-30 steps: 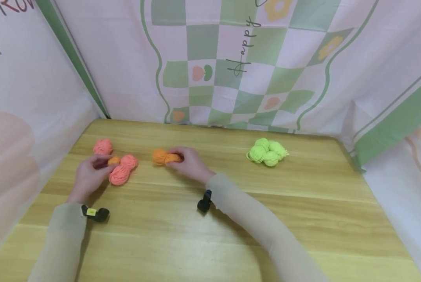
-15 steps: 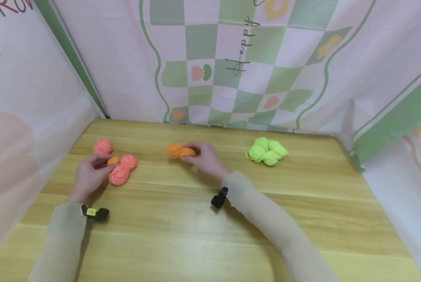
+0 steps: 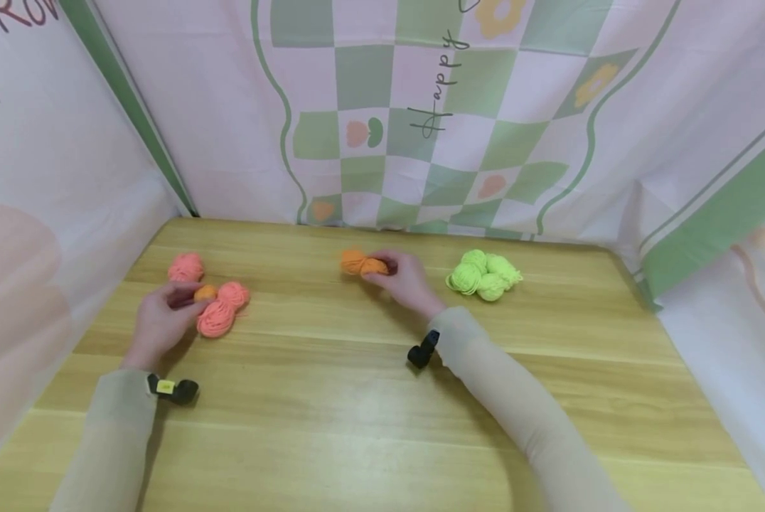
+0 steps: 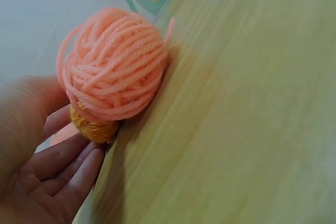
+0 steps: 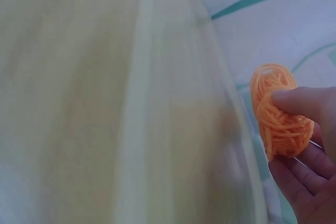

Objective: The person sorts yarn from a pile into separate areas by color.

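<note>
**Wood-grain table (image 3: 331, 412), printed cloth (image 3: 363, 135) behind: left hand (image 3: 165, 320) and right hand (image 3: 404, 281) each clamped on yarn**

Head view: hands well apart. Left one is at the table's left side, small orange ball (image 3: 205, 292) pinched between thumb and fingers. Pink ball (image 3: 186, 267) sits just beyond those fingers; two-lobed pink yarn (image 3: 223, 309) lies just right of the small orange ball. Right one is past mid-table, toward the cloth, thumb and fingers on the right end of an orange skein (image 3: 363, 264); its other lobe sticks out to the left. Lime-green bundle (image 3: 483, 275) rests farther right, near that hand, loose loops at its left edge. Beige sleeves (image 3: 523, 412), black camera (image 3: 176, 390) at each wrist.

Left wrist view: two-lobed pink yarn fills the foreground, loose end poking up on the table side. It partly hides the small orange ball, which touches it from below. Fingertips meet the orange from underneath.

Right wrist view: thumb pressed into the orange skein, fingers under it. Table blurred; can't tell if yarn touches it. Sliver of pink at top edge.
</note>
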{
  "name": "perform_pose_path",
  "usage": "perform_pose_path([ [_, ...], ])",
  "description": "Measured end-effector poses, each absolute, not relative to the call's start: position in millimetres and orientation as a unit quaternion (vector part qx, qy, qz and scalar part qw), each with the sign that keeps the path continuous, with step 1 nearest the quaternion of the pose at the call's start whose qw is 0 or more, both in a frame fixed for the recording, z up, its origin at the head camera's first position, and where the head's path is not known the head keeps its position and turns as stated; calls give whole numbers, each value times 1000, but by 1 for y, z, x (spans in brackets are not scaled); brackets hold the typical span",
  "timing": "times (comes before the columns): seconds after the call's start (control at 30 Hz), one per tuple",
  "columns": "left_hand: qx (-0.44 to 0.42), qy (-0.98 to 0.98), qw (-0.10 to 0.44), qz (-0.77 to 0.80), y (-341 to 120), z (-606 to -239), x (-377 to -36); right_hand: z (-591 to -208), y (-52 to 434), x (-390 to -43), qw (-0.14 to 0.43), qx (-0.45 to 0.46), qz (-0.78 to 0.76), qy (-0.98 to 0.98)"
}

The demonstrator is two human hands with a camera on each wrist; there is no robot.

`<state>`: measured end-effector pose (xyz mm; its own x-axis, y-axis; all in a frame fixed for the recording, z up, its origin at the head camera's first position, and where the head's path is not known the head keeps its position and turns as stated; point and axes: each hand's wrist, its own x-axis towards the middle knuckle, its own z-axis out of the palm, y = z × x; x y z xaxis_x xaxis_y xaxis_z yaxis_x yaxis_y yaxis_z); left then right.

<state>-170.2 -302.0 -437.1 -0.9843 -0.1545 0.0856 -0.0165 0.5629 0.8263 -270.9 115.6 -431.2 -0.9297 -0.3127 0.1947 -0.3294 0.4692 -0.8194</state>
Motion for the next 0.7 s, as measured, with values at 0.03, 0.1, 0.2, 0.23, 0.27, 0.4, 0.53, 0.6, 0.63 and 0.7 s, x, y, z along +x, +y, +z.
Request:
perform_pose_path([
  [0.03, 49, -880, 75, -466, -302, -437, -170, -431, 118, -274, 13, 188, 477, -858],
  [0.1, 48, -878, 76, -470, -302, -437, -170, -431, 123, -279, 19, 184, 472, -862],
  [0.2, 48, -877, 77, -472, -302, -438, -170, -429, 128, -287, 25, 171, 467, -867],
  [0.23, 49, -877, 78, -471, -302, -438, -170, -429, 129, -289, 28, 167, 469, -867],
  [0.27, 49, -878, 79, -470, -303, -438, -170, -428, 130, -291, 30, 161, 469, -868],
  [0.4, 50, -879, 79, -468, -303, -439, -169, -429, 133, -298, 28, 138, 467, -873],
  [0.53, 51, -883, 75, -461, -303, -439, -169, -432, 135, -304, 19, 123, 466, -876],
  [0.6, 52, -884, 74, -459, -303, -439, -169, -435, 135, -307, 21, 119, 464, -878],
  [0.63, 53, -884, 74, -459, -303, -439, -169, -435, 135, -308, 23, 117, 462, -879],
  [0.7, 54, -883, 73, -460, -303, -439, -170, -437, 136, -310, 26, 113, 459, -881],
])
